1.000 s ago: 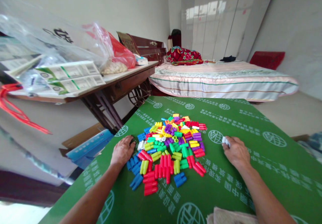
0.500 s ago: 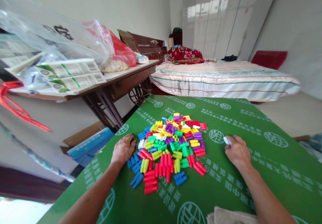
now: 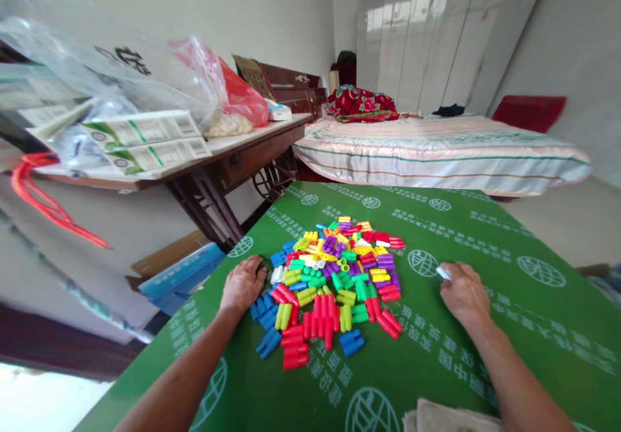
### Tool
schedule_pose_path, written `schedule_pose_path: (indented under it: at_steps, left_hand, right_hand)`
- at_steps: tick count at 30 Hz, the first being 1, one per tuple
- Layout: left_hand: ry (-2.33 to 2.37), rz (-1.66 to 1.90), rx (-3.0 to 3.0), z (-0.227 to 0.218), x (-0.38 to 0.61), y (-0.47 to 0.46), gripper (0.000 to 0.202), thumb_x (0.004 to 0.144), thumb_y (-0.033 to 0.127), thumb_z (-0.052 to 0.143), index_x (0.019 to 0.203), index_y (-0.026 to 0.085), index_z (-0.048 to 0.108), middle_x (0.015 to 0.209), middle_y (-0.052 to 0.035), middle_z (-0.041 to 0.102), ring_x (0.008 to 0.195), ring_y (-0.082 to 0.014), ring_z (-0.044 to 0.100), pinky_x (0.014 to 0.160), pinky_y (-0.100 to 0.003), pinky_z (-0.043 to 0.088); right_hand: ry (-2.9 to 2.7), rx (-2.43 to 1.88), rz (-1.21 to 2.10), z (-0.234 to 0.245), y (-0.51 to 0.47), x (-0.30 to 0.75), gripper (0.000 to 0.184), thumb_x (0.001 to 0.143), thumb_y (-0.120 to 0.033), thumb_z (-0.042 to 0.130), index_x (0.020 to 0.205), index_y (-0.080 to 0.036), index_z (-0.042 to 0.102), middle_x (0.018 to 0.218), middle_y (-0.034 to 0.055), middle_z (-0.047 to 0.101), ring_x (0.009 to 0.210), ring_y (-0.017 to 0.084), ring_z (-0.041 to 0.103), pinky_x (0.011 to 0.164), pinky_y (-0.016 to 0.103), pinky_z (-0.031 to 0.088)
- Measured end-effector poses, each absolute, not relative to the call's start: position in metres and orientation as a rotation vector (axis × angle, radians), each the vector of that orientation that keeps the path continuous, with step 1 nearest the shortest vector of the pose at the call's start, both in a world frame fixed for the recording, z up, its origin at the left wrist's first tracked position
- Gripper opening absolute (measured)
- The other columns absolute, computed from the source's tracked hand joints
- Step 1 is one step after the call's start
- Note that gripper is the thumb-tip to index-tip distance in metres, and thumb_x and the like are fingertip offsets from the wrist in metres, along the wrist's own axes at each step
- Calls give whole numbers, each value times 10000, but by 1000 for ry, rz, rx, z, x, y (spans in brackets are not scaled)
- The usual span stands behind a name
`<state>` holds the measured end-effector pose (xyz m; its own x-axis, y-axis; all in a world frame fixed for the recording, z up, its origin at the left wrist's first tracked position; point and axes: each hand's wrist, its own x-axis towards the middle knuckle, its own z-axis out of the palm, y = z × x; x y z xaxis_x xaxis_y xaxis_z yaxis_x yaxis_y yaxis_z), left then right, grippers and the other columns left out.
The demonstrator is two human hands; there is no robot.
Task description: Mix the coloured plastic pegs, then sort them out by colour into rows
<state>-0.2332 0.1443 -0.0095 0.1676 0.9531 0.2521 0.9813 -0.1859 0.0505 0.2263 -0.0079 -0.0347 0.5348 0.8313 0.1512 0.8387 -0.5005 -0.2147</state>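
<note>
A pile of small plastic blocks [image 3: 334, 280] in red, blue, green, yellow, purple and white lies on a green printed board [image 3: 485, 328]. My left hand [image 3: 242, 286] rests at the pile's left edge, fingers curled over a dark spot beside the blue blocks. My right hand [image 3: 464, 291] lies on the board to the right of the pile, closed on a small white block [image 3: 442, 273] that sticks out past the fingers.
A wooden table [image 3: 233, 154] at the left carries plastic bags and green-and-white boxes. A bed [image 3: 436, 151] stands behind the board, with white wardrobes at the back wall. A blue box [image 3: 179, 277] lies on the floor at the left. A cloth [image 3: 451, 416] sits at the near edge.
Both hands stay almost where they were. The whole scene drifts slightly as my head turns; the right hand keeps the white block.
</note>
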Motion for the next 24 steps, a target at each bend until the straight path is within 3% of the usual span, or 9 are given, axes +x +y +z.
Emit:
schedule_pose_path:
  at_steps: [10,17,20,24]
  left_hand:
    - [-1967,-392,-2320,-9,-231,142,493,869,383,321,1198,131,588,1319,-125,575,1245,-251,498,1073,-396,368]
    - [-2041,-512,-2325,-8,-226,142,452,833,376,380,1136,148,626,1305,-120,589,1238,-266,508,1079,-407,367]
    - [-2100,-593,-2329,1,-227,142,404,803,349,443,1077,142,655,1242,-99,636,1164,-230,569,1036,-332,416]
    - [-2188,-778,-2268,44,-236,140,409,820,376,476,1067,101,650,988,-46,722,929,-192,642,855,-282,512]
  right_hand:
    - [-1429,-2467,-104,-36,-8,229,399,828,-150,438,1163,-187,649,1213,114,581,1041,255,572,842,338,483]
    - [-1406,-2463,-70,-35,-8,229,398,829,-154,439,1166,-179,649,1224,116,577,1055,263,569,856,344,478]
    - [-1383,-2470,-40,-34,-8,229,405,831,-155,442,1182,-179,642,1247,120,563,1078,269,560,872,344,471]
    - [-1364,-2472,-2,-32,-8,229,403,833,-159,455,1191,-189,637,1247,111,558,1071,256,564,876,328,463]
